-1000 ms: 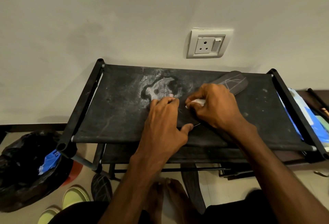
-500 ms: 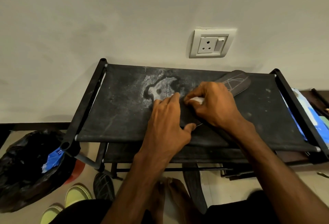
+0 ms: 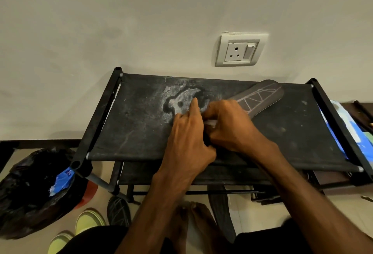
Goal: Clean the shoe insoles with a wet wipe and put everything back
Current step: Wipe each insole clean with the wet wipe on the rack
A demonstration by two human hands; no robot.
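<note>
Fingers of your left hand are lying straight and pressing down, while your right hand is clamping its curled fingers on the wet wipe.
On the floor at the left, a black bag and yellow-green shoes are sitting. Your hands are touching mid-way on the rack's dusty top shelf. The insole is lying flat there, slanting from under your right hand toward the far right corner. A blue-and-white pack is resting just beyond the right rail.
</note>
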